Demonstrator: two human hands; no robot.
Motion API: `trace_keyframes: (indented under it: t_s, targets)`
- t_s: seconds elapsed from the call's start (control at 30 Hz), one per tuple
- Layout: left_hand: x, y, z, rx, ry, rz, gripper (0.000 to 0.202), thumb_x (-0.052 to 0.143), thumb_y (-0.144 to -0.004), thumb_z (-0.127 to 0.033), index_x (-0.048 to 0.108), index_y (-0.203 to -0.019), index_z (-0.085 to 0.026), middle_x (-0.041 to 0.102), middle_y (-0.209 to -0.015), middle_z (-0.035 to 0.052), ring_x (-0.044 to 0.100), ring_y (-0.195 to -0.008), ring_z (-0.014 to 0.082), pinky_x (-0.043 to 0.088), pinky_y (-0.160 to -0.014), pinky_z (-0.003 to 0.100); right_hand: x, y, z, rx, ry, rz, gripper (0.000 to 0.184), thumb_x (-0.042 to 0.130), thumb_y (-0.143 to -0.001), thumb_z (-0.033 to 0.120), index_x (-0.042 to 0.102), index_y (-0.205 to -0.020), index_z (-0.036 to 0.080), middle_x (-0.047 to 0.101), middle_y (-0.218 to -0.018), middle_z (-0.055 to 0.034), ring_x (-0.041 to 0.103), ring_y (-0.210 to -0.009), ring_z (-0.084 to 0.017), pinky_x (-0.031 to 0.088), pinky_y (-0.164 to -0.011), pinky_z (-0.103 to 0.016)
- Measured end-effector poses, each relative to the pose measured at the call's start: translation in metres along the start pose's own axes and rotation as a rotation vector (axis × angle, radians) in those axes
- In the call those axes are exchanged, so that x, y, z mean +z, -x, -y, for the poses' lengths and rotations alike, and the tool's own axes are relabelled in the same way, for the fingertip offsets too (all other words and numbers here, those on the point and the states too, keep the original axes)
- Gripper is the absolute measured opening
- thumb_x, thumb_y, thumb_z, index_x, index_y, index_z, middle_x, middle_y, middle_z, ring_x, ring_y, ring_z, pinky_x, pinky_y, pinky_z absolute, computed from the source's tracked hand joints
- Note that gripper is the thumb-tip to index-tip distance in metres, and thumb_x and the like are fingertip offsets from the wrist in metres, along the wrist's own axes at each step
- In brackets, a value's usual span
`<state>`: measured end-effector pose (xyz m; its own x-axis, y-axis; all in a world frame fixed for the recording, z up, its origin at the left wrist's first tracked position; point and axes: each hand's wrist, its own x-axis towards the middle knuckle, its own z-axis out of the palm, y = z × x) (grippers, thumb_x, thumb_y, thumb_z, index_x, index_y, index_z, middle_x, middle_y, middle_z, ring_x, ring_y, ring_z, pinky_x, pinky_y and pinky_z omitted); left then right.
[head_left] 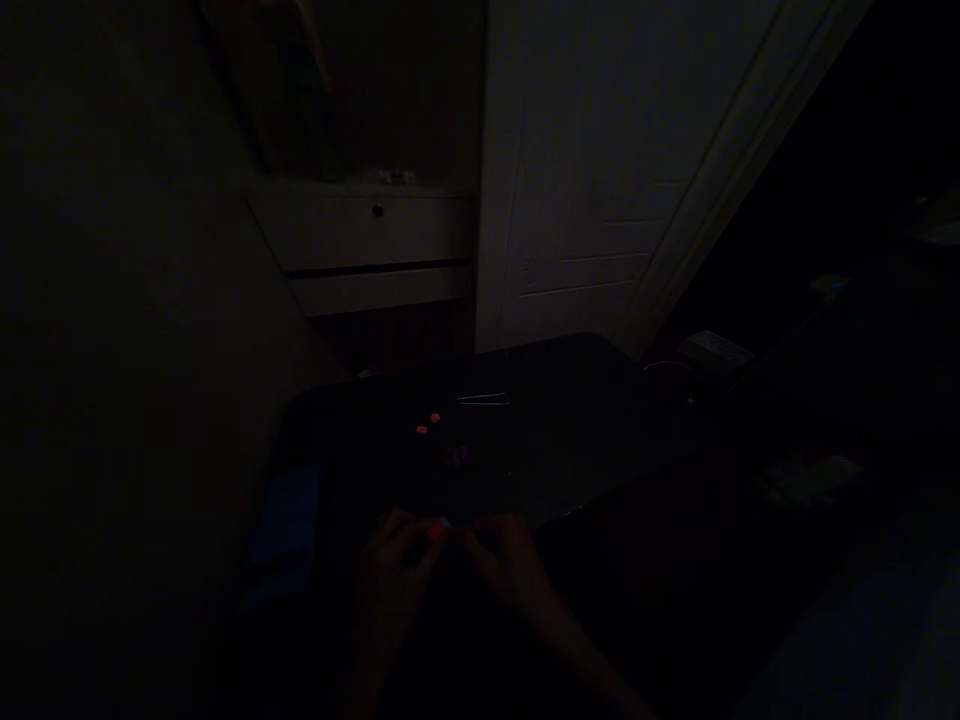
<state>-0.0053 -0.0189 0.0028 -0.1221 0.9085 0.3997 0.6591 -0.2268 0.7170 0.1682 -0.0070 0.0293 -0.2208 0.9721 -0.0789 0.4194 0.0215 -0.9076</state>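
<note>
The scene is very dark. My left hand (394, 560) pinches a small orange-red piece (436, 531) with a pale tip, too dim to name. Close beside it, my right hand (506, 560) has its thumb and fingers pressed together near the pale tip; what they hold, if anything, cannot be made out. Both hands are at the near edge of a dark table (570, 430). Beyond them lie two small orange pieces (421, 430) and a dim purplish item (456, 457). Farther back are two thin pale sticks, perhaps tweezers (484, 399).
A blue flat item (283, 530) lies at the table's left. Behind the table stand a drawer unit (375, 235) and a pale panelled door (577, 180). A wall (135, 350) borders the left side. A whitish box-like item (716, 350) sits off to the right.
</note>
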Motion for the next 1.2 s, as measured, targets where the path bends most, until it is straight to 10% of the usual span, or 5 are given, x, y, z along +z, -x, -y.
trace_keyframes:
  t_s: [0.43, 1.2]
  targets:
    - [-0.001, -0.001, 0.003, -0.046, 0.067, 0.051, 0.012, 0.071, -0.083, -0.03, 0.082, -0.084, -0.026, 0.075, -0.085, 0.0033, 0.07, -0.079, 0.0223, 0.056, -0.073, 0.033, 0.01, 0.008, -0.004, -0.147, 0.158, -0.04, 0.035, 0.056, -0.104, 0.028, 0.083, -0.085, 0.017, 0.082, -0.081, -0.007, 0.073, -0.07, -0.019, 0.041, -0.064, -0.024]
    - [-0.003, -0.003, -0.003, -0.024, 0.036, 0.052, 0.019, 0.069, -0.087, -0.036, 0.075, -0.075, -0.024, 0.073, -0.079, 0.0027, 0.068, -0.075, 0.021, 0.053, -0.068, 0.032, 0.015, 0.012, 0.001, -0.138, 0.398, -0.097, 0.038, 0.05, -0.107, 0.028, 0.081, -0.086, 0.02, 0.082, -0.086, -0.0086, 0.075, -0.074, -0.019, 0.04, -0.067, -0.026]
